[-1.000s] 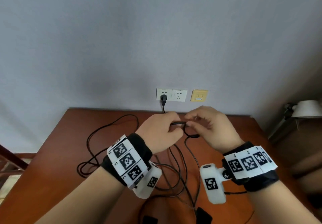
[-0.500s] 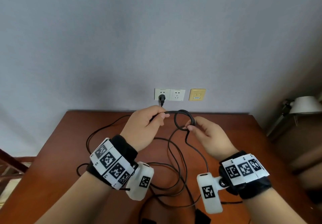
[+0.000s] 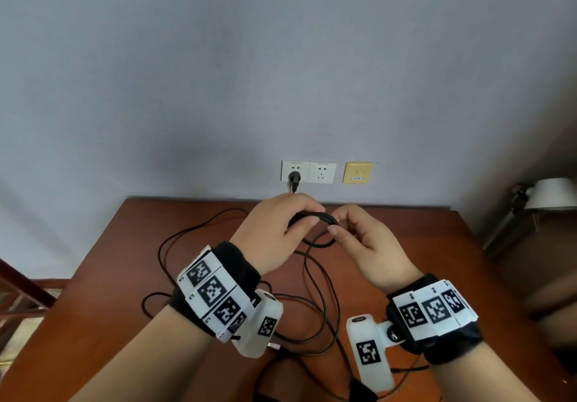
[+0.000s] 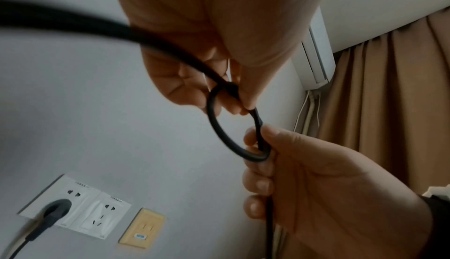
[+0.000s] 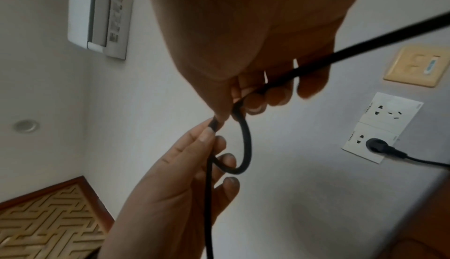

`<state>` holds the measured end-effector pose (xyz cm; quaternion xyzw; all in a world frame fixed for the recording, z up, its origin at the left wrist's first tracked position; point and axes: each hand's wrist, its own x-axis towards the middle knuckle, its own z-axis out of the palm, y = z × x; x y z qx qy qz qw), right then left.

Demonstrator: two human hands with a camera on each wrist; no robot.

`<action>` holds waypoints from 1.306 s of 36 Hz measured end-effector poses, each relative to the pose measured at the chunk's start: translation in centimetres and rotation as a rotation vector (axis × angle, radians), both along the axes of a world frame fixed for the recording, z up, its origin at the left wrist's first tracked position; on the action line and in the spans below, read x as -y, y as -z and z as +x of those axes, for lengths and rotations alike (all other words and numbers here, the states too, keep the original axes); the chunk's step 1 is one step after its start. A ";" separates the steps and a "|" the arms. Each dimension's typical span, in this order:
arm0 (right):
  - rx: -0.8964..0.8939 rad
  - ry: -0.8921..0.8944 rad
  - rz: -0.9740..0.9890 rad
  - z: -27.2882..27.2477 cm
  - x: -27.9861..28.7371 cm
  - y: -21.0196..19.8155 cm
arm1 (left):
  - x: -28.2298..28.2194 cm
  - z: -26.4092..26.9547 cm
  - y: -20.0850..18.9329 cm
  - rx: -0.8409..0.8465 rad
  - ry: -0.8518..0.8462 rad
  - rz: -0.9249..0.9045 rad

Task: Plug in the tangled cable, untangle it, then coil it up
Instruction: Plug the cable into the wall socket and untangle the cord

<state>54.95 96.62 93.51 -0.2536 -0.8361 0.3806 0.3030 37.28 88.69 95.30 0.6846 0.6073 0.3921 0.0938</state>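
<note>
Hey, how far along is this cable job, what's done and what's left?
Done: the plug sits in the left wall socket. In hand: the left hand and right hand pinch a small loop of the black cable. Left: most of the cable lies in loose crossing strands on the table, uncoiled.

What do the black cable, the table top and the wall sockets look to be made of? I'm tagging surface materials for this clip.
Black cable: seemingly rubber or soft plastic sheath, matte with a faint sheen; it bends in a smooth tight loop between both hands.
Table top: reddish-brown wood or wood veneer, smooth, slightly glossy; no grain can be made out.
Wall sockets: white, smooth, moulded-looking faceplates, probably hard plastic.
</note>
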 end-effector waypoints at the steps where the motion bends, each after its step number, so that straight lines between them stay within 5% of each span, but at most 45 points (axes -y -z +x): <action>1: 0.007 0.001 -0.011 0.0 0.0 0.1 | 0.0 0.0 0.1 0.002 -0.005 0.009; 14: -0.006 0.049 -0.128 0.2 -0.4 0.0 | 0.2 -0.4 0.3 -0.037 -0.063 -0.010; 19: -0.140 0.065 -0.317 -0.6 0.1 -1.1 | 0.4 0.1 0.6 0.147 -0.194 0.085; 22: -0.064 0.121 -0.245 -0.9 -0.2 -0.8 | 0.4 0.2 1.0 0.209 -0.240 0.056; 30: 0.108 0.145 -0.005 -1.0 -0.7 -0.2 | 0.2 -0.8 0.6 0.009 -0.202 -0.017; 35: 0.127 0.111 0.037 -1.4 -0.5 -0.3 | -0.2 0.4 -0.4 -0.365 -0.138 -0.014; 47: 0.076 0.012 -0.028 -1.8 -0.1 -0.9 | -1.3 0.4 0.8 -0.453 -0.139 0.103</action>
